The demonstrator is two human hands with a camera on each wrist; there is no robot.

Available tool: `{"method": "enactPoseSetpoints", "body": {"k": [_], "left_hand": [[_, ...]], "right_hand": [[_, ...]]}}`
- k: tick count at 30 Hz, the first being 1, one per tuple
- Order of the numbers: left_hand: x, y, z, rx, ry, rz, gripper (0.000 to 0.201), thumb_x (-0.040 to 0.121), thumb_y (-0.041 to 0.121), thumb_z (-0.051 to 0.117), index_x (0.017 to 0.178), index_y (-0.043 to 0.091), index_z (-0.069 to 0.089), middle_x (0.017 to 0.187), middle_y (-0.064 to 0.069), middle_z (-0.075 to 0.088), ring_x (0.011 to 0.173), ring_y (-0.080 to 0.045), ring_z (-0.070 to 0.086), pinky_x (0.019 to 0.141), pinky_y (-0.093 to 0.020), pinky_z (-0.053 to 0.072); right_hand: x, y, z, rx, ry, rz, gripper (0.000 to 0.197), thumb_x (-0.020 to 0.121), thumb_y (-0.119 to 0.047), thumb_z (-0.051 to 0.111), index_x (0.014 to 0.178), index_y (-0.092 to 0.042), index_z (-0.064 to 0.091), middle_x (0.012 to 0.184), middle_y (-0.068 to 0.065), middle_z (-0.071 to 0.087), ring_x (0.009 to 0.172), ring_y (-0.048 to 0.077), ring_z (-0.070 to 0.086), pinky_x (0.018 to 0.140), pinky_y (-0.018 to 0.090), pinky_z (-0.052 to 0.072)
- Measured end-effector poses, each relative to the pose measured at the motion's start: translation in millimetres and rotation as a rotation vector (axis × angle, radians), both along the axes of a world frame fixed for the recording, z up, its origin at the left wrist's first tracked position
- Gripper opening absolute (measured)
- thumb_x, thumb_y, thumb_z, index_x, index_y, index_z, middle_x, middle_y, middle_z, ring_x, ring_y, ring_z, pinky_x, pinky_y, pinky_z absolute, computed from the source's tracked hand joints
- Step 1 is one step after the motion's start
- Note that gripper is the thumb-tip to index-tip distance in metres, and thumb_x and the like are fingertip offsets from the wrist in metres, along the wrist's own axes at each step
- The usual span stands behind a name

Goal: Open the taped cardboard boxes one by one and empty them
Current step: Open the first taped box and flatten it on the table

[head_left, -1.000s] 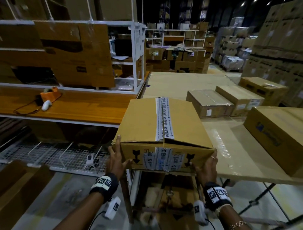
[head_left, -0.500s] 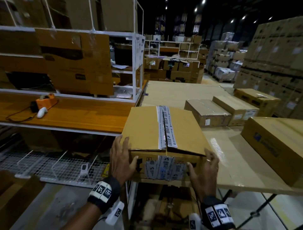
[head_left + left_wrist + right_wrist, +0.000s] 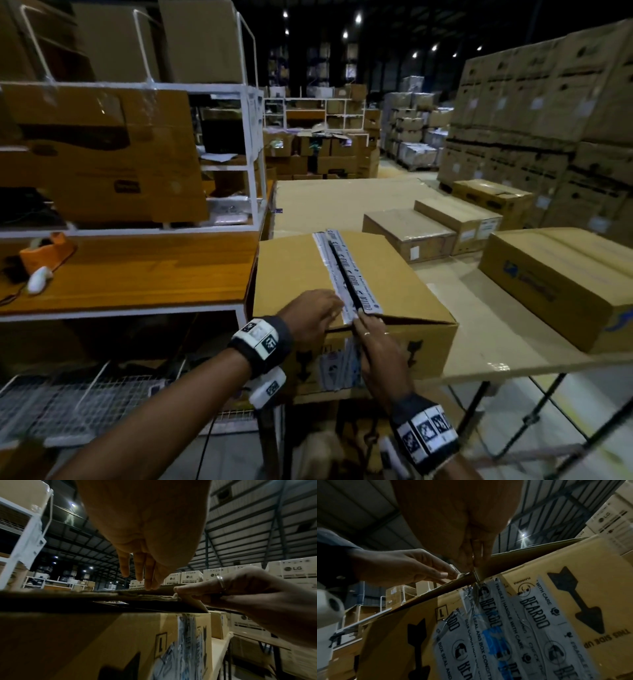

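Observation:
A brown cardboard box point(image 3: 394, 284) stands at the near left corner of the cardboard-covered table point(image 3: 486, 346). Printed white tape point(image 3: 346, 270) runs along its top seam and down its front point(image 3: 505, 622). My left hand point(image 3: 318, 310) lies with straight fingers on the left flap beside the seam's near end; its fingertips point(image 3: 147, 585) touch the cardboard. My right hand point(image 3: 368, 327) has bunched fingers point(image 3: 476, 561) at the seam's near end and pinches the edge of the right flap point(image 3: 193, 604), which stands slightly lifted. What is inside the box is hidden.
Other closed boxes sit on the table to the right: a large one point(image 3: 565, 284) and two smaller ones point(image 3: 411, 233) behind. A wooden bench point(image 3: 137, 274) with an orange tape dispenser point(image 3: 44, 250) and a white shelf frame point(image 3: 253, 154) adjoin on the left. Tall box stacks point(image 3: 548, 120) line the right.
Both hands left the box's front lower corners and came up to the near end of the top seam. The box now rests farther onto the table.

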State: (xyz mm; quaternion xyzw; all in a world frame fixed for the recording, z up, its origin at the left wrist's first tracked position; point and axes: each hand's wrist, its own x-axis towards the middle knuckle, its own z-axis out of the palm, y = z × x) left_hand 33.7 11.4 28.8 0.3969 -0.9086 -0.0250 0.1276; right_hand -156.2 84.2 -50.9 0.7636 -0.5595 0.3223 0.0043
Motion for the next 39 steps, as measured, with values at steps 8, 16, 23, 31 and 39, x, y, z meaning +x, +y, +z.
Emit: {"method": "enactPoseSetpoints", "body": {"k": [8,16,23,31,39], "left_hand": [[-35,-52,42,0.024,-0.105,-0.173,0.052,0.106,0.021,0.047,0.156,0.016,0.033,0.164,-0.002,0.028,0.15,-0.02,0.025,0.119,-0.039,0.03],[-116,-123,80,-0.14,-0.096,-0.26,0.051,0.102,0.015,0.054,0.151,0.019,0.043,0.157,0.0,0.042,0.146,-0.019,0.034,0.114,-0.039,0.037],[-197,-184,63,-0.008,-0.252,-0.387,0.05,0.101,0.014,0.055,0.15,0.015,0.046,0.157,-0.004,0.042,0.147,-0.022,0.033,0.118,-0.039,0.03],[-240,-230,3,0.245,-0.469,-0.435,0.041,0.101,0.012,0.052,0.142,0.013,0.056,0.147,-0.008,0.054,0.138,-0.031,0.047,0.108,-0.047,0.042],[-243,-236,-32,0.093,-0.321,-0.48,0.033,0.1,0.015,0.054,0.129,0.019,0.067,0.129,-0.001,0.069,0.114,-0.025,0.064,0.096,-0.037,0.051]], "right_hand": [[-31,-20,37,-0.079,0.004,-0.049,0.077,0.086,-0.002,0.049,0.157,-0.013,0.022,0.163,0.007,0.024,0.151,0.026,0.02,0.123,0.045,0.019],[-96,-60,78,-0.217,0.094,-0.317,0.061,0.094,-0.017,0.045,0.152,-0.004,0.033,0.163,0.013,0.022,0.152,0.026,0.016,0.122,0.051,0.021],[-148,-98,59,-0.068,0.127,-0.45,0.063,0.097,-0.025,0.052,0.153,-0.006,0.031,0.164,0.017,0.018,0.153,0.028,0.012,0.124,0.047,0.012],[-163,-111,8,0.367,0.004,-0.418,0.058,0.104,-0.039,0.033,0.156,-0.015,0.025,0.162,0.014,0.024,0.15,0.027,0.021,0.124,0.037,0.015],[-175,-107,17,0.39,-0.099,-0.458,0.036,0.103,-0.036,0.038,0.136,-0.035,0.052,0.119,-0.01,0.067,0.1,0.011,0.064,0.084,0.027,0.049]]}}
